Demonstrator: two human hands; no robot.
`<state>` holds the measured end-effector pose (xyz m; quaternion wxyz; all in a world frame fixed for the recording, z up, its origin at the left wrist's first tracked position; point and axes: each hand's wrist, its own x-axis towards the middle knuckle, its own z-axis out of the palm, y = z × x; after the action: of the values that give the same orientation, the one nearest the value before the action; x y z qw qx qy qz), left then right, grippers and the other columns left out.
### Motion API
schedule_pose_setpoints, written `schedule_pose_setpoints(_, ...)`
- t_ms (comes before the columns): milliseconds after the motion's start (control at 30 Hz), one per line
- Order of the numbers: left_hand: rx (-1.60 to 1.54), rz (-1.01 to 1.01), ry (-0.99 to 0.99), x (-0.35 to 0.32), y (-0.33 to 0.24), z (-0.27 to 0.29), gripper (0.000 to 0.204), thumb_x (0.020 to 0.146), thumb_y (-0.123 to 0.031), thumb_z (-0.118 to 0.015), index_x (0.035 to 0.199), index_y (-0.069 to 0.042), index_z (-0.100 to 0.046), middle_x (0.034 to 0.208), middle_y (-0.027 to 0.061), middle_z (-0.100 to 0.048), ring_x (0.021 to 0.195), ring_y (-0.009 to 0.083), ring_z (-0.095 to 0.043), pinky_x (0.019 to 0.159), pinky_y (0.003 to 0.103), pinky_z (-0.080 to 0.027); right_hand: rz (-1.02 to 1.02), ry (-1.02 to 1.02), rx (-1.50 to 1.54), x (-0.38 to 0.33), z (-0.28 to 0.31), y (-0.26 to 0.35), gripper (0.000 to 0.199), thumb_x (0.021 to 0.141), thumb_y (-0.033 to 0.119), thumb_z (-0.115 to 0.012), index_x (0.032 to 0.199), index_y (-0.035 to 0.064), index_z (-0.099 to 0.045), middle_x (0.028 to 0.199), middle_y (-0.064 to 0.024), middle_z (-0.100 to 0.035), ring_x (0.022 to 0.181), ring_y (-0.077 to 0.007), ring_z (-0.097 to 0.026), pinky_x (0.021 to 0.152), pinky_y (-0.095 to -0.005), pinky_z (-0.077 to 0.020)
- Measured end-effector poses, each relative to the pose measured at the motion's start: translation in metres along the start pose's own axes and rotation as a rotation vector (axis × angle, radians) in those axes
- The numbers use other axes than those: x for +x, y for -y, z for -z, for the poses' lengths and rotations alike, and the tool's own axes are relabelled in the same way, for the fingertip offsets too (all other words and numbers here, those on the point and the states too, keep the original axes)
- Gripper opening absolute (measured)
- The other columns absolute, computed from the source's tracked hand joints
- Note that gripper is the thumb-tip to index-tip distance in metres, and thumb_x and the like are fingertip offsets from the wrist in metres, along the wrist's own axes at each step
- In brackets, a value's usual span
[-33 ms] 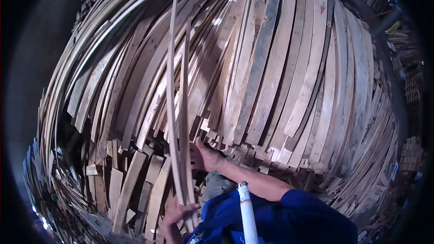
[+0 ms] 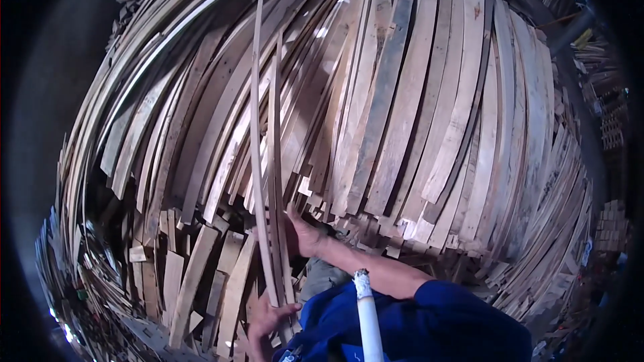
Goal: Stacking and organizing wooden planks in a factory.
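Two long, thin wooden strips (image 2: 257, 134) stand nearly upright in front of me, side by side, their far ends spread a little apart. My right hand (image 2: 303, 236) reaches in from the right and is closed around them partway up, thumb pointing away from me. Some of its fingers are hidden behind the wood. Close to my body, my left hand (image 2: 270, 318) grips the same strips near their lower ends, with its thumb across them. The strips' bottom ends are partly hidden by that hand.
A large stack of long boards (image 2: 402, 107) fills the space ahead. Shorter wood pieces (image 2: 191, 288) lie at the lower left, and thin slats (image 2: 537, 241) are piled at the right. A cigarette (image 2: 369, 325) with an ashy tip juts up at the bottom, close to the view.
My right hand has shifted slightly left, closer around the strips. My left hand and the strips' lower ends have moved a little to the right.
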<state>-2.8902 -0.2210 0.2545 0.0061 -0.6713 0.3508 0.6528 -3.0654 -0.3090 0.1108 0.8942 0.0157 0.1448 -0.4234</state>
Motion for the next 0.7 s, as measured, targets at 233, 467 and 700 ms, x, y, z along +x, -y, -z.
schedule_pose_setpoints(233,-0.093,-0.127,-0.283,-0.012,0.045,-0.028,0.063,0.067,-0.014,-0.089,0.118,-0.001,-0.054,0.099,0.0130,-0.068,0.092,0.0219,-0.065,0.084,0.036,-0.052,0.048,0.161,0.045,-0.018,-0.040,-0.001,0.077,0.080,0.062,-0.071,0.132,0.0089,-0.052,0.123,-0.0151,-0.063,0.110,-0.0270,-0.064,0.093,-0.0419,-0.0542)
schedule_pose_setpoints(467,0.230,-0.150,-0.393,-0.011,0.025,-0.048,0.064,0.070,-0.023,-0.086,0.118,0.001,-0.052,0.099,0.0204,-0.068,0.092,0.0305,-0.067,0.082,0.040,-0.052,0.136,0.079,-0.011,-0.019,-0.045,0.016,0.064,0.081,0.049,-0.077,0.122,0.0042,-0.056,0.112,-0.0146,-0.065,0.103,-0.0234,-0.067,0.085,-0.0387,-0.0593)
schedule_pose_setpoints(700,0.360,-0.342,-0.460,-0.004,-0.019,-0.045,0.070,0.063,-0.041,-0.089,0.105,0.002,-0.054,0.089,0.0247,-0.069,0.085,0.0375,-0.069,0.074,0.041,-0.054,0.287,0.101,0.033,-0.028,-0.031,0.039,0.069,0.080,0.062,-0.071,0.113,0.0034,-0.055,0.095,-0.0122,-0.064,0.092,-0.0284,-0.065,0.087,-0.0475,-0.0553)
